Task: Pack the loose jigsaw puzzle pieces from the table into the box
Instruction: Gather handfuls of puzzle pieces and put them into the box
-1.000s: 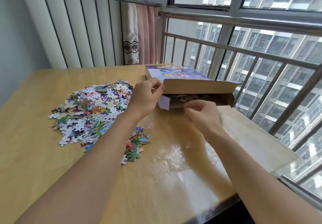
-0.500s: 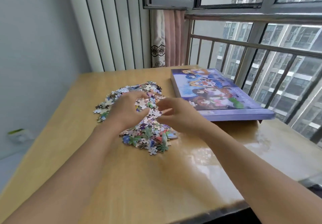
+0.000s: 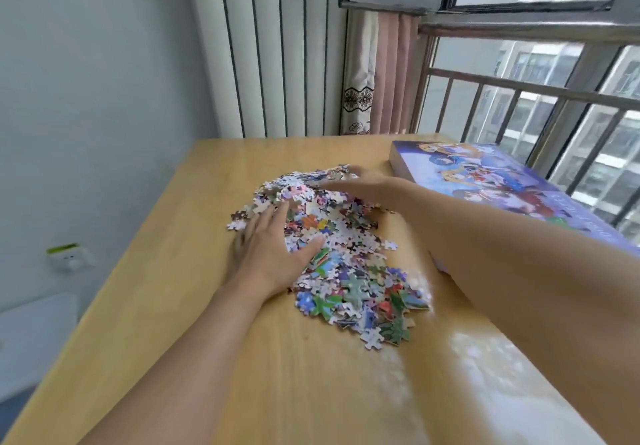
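Puzzle pieces [image 3: 343, 257] lie in one big heap in the middle of the wooden table [image 3: 173, 306]. My left hand [image 3: 273, 250] lies flat on the left side of the heap, fingers spread and straight, holding nothing. My right hand [image 3: 360, 185] reaches over the far end of the heap with its fingers stretched out on the pieces; it is blurry. I see the box [image 3: 485, 181] lying flat on the right side of the table, near the window rail [image 3: 519, 81].
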